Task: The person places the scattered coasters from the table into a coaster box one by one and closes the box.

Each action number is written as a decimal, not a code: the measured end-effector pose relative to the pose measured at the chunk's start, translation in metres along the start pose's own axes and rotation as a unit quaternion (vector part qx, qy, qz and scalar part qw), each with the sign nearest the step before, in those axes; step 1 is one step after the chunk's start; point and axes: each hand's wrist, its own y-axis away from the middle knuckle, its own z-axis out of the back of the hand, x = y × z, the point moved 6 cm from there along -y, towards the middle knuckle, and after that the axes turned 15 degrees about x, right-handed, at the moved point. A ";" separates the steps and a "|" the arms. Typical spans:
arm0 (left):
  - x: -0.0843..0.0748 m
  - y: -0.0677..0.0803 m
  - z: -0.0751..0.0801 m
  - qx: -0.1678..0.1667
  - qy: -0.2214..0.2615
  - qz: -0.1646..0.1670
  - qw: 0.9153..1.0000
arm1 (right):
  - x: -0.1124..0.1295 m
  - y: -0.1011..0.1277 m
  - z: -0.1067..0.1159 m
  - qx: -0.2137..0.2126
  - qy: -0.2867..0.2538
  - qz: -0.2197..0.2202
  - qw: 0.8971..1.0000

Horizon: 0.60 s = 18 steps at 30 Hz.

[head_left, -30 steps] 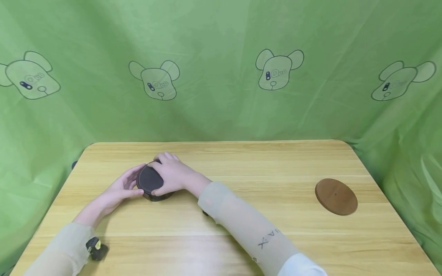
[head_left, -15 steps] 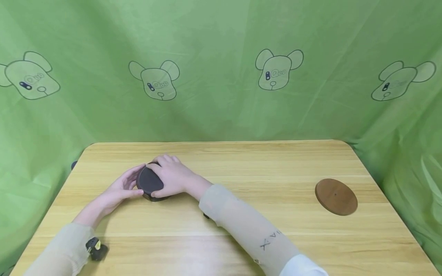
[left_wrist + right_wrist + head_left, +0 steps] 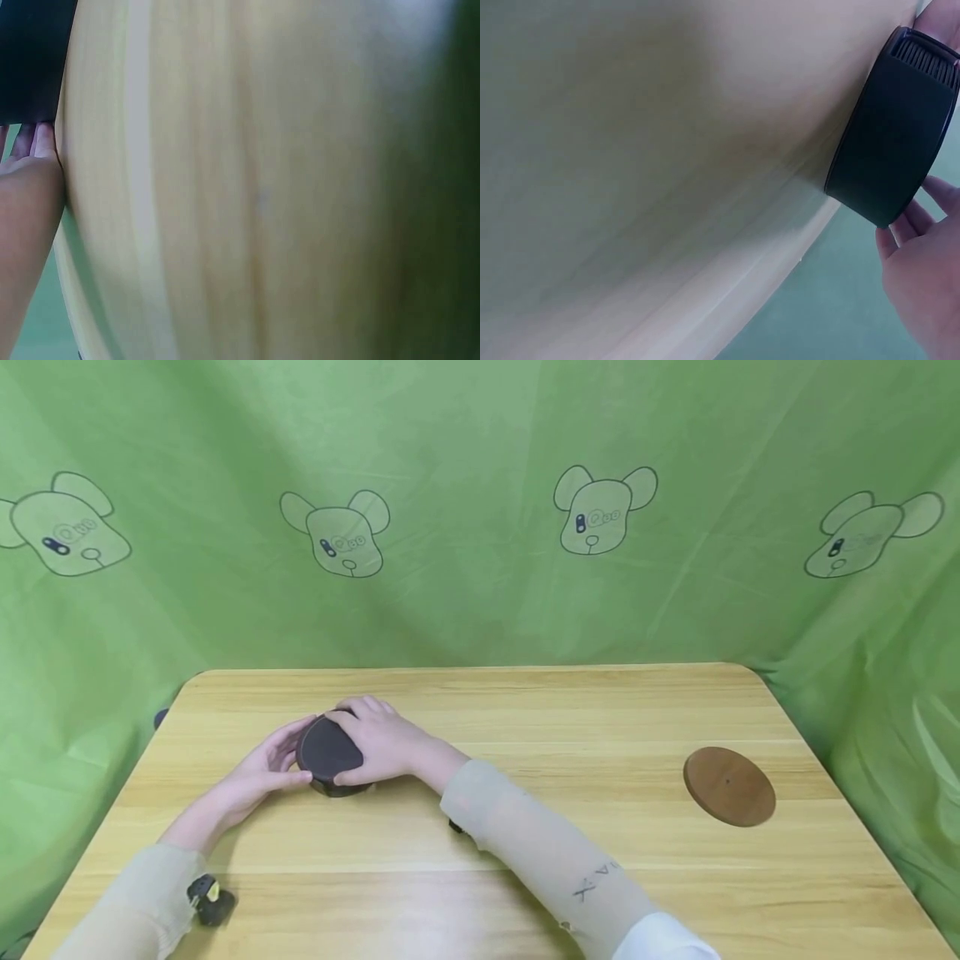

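Observation:
A low, round black case (image 3: 327, 750) sits on the left part of the table. Its top is flat and dark. In the right wrist view the side of the black case (image 3: 894, 135) shows a notch with stacked, ribbed edges. My left hand (image 3: 251, 777) holds the case from the left, thumb at the near edge and fingers round the far side. From the right, my right hand (image 3: 386, 743) spans the top and grips the rim between thumb and fingers. Only part of the left hand (image 3: 30, 154) appears in the left wrist view, beside the case.
A brown wooden disc (image 3: 730, 787) with a small dark spot at its centre lies on the right of the wooden table (image 3: 525, 718). Green cloth (image 3: 465, 593) printed with bear heads hangs behind and on both sides.
My right hand has shifted slightly to the right, so a bit more of the case's top shows than half a second ago. The left hand and the wooden disc stay put.

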 end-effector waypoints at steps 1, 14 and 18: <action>0.000 0.000 0.000 0.000 0.001 -0.002 1.000 | -0.001 0.002 0.000 0.000 -0.006 0.002 1.000; -0.004 0.001 -0.002 -0.005 0.010 0.001 1.000 | -0.031 0.026 0.007 -0.018 -0.058 0.001 0.998; -0.005 0.002 -0.004 -0.005 0.015 0.003 1.000 | -0.043 0.035 0.007 -0.019 -0.070 -0.004 0.997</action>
